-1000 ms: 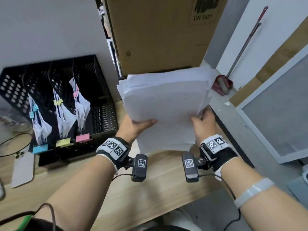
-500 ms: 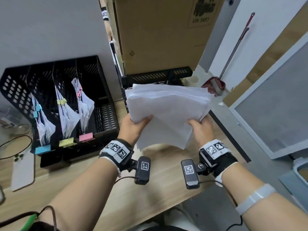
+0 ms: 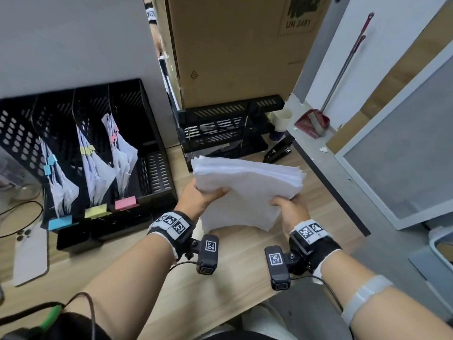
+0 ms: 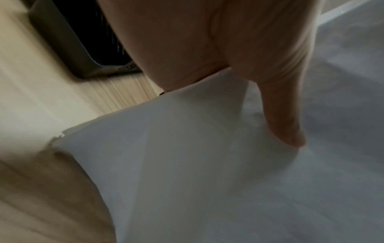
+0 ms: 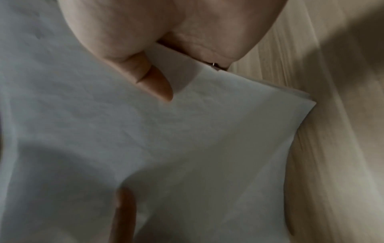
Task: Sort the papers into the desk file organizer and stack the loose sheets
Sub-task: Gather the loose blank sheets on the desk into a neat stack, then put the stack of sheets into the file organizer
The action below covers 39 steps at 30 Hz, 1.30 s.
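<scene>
Left hand: my left hand (image 3: 201,196) is gripping the stack of loose sheets (image 3: 247,190) at its 9 o'clock edge, thumb pressing down on the top sheet, the other fingers hidden beneath.
Right hand: my right hand (image 3: 290,208) is pinching the same stack near its 4 o'clock corner, thumb on top; the right wrist view is showing a fingertip curling up from under the paper.
Where the stack is: I am holding it between both hands, above the wooden table (image 3: 235,278); whether its near edge is touching the wood I cannot tell.
Key relation: the stack is lying straight ahead of my fingers at 12 o'clock, its long axis running roughly from 10 to 4 o'clock, both hands about equally near. My guess is that lowering it level onto the table is what comes next.
How the stack looks: thick, white, blank on top, its far edges fanning unevenly, so it probably needs squaring.
Organizer: the black desk file organizer (image 3: 157,133) is standing at 10 o'clock, three slots already holding clipped papers.
</scene>
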Each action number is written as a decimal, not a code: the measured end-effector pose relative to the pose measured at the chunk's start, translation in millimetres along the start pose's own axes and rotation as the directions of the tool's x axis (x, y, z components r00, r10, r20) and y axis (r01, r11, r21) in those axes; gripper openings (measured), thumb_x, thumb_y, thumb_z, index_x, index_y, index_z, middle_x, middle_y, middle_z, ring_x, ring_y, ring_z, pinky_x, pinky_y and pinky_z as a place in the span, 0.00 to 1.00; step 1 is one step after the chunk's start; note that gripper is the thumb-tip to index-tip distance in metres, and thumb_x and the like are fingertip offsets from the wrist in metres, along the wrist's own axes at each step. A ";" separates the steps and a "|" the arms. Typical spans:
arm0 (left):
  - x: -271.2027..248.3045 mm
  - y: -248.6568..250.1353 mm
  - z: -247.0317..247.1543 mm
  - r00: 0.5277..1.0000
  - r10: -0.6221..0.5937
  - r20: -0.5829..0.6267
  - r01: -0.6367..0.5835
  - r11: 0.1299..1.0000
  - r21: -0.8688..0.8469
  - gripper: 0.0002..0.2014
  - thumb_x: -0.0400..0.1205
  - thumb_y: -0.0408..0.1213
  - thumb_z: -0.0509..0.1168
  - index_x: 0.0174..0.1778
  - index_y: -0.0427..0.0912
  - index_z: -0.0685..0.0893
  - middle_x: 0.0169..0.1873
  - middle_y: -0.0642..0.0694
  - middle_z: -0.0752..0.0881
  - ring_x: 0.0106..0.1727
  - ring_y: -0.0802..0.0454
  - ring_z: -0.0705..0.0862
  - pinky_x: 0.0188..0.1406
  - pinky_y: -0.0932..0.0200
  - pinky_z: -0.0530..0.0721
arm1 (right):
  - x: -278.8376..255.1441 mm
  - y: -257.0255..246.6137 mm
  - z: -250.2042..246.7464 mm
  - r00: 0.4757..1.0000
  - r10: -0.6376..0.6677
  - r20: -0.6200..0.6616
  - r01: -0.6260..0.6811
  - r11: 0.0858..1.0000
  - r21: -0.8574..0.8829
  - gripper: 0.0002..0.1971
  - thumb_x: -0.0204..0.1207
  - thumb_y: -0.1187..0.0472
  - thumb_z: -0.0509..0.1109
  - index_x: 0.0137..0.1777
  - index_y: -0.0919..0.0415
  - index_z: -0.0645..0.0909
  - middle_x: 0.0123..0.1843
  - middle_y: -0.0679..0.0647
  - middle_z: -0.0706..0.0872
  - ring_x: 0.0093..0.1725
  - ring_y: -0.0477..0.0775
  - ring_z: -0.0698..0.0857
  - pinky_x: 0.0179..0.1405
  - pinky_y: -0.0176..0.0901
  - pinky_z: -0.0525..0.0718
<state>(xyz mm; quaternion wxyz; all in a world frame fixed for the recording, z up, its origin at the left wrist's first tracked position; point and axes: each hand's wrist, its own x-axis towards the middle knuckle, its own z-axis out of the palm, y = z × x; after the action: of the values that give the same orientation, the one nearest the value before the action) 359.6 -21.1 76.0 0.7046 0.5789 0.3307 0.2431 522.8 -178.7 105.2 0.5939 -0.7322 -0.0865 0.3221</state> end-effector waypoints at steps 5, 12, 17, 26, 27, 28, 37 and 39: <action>2.5 2.1 1.0 1.000 0.005 -0.006 -0.005 1.000 0.006 0.18 0.71 0.43 0.83 0.57 0.53 0.91 0.57 0.44 0.92 0.62 0.42 0.89 0.68 0.34 0.84 | 8.4 0.5 4.8 0.999 0.027 0.020 -0.026 0.998 -0.051 0.12 0.67 0.77 0.69 0.48 0.66 0.84 0.42 0.59 0.89 0.49 0.65 0.87 0.48 0.51 0.83; 12.3 22.4 -0.9 0.996 0.085 -0.038 -0.084 0.996 0.007 0.17 0.74 0.40 0.80 0.59 0.50 0.90 0.57 0.43 0.92 0.61 0.41 0.90 0.61 0.38 0.87 | 14.4 -20.8 7.2 0.996 -0.033 0.081 0.032 0.999 0.006 0.12 0.68 0.76 0.70 0.41 0.57 0.82 0.43 0.55 0.88 0.47 0.59 0.86 0.49 0.52 0.82; 7.9 -15.3 -8.9 0.995 -0.094 -0.038 0.096 0.994 0.058 0.19 0.66 0.44 0.85 0.52 0.56 0.91 0.54 0.43 0.93 0.60 0.40 0.90 0.63 0.31 0.86 | 13.2 16.5 4.5 0.985 0.145 0.095 -0.123 0.972 -0.201 0.09 0.68 0.71 0.75 0.40 0.56 0.82 0.48 0.55 0.88 0.57 0.63 0.85 0.60 0.53 0.81; 7.7 3.4 -19.9 0.995 -0.097 -0.011 0.097 0.994 0.055 0.19 0.71 0.40 0.83 0.56 0.41 0.92 0.55 0.35 0.92 0.61 0.33 0.88 0.65 0.30 0.84 | 7.4 -7.2 -10.3 0.853 0.286 0.437 0.080 0.755 -0.650 0.25 0.73 0.47 0.74 0.69 0.49 0.77 0.67 0.48 0.83 0.68 0.54 0.80 0.70 0.47 0.74; 7.3 12.2 -22.9 0.995 -0.097 -0.006 0.098 0.994 0.058 0.17 0.72 0.37 0.82 0.56 0.40 0.91 0.56 0.35 0.92 0.61 0.33 0.88 0.66 0.31 0.84 | 6.5 -11.5 -10.3 0.846 0.260 0.466 0.119 0.759 -0.640 0.27 0.74 0.47 0.74 0.73 0.51 0.75 0.67 0.47 0.82 0.69 0.53 0.80 0.68 0.43 0.74; 7.3 20.9 -26.5 0.996 -0.092 -0.002 0.092 0.994 0.067 0.18 0.72 0.37 0.82 0.57 0.39 0.91 0.56 0.35 0.92 0.62 0.33 0.88 0.66 0.32 0.84 | 4.1 -17.5 -8.4 0.844 0.230 0.485 0.147 0.770 -0.621 0.28 0.74 0.48 0.74 0.73 0.52 0.74 0.66 0.47 0.83 0.68 0.53 0.80 0.66 0.42 0.74; 3.3 84.3 -46.3 0.968 -0.006 -0.251 0.031 0.995 0.098 0.25 0.65 0.47 0.84 0.55 0.39 0.91 0.54 0.38 0.93 0.59 0.35 0.90 0.65 0.32 0.85 | -10.6 -83.1 39.0 0.747 0.016 0.665 0.439 0.739 -0.511 0.10 0.83 0.53 0.64 0.62 0.52 0.77 0.53 0.54 0.89 0.55 0.62 0.89 0.50 0.44 0.86; 0.3 94.1 -49.2 0.940 0.022 -0.340 0.021 0.992 0.125 0.21 0.70 0.42 0.82 0.58 0.42 0.89 0.55 0.42 0.93 0.59 0.39 0.90 0.65 0.37 0.86 | -10.3 -97.7 46.9 0.733 0.001 0.680 0.467 0.727 -0.503 0.11 0.84 0.53 0.62 0.62 0.55 0.78 0.46 0.48 0.86 0.45 0.54 0.90 0.37 0.32 0.84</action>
<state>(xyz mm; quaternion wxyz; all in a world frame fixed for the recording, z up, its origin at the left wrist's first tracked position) 326.8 31.2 162.3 0.5986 0.5717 0.4621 0.3183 512.8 -118.4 195.3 0.2761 -0.7164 -0.4860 0.4176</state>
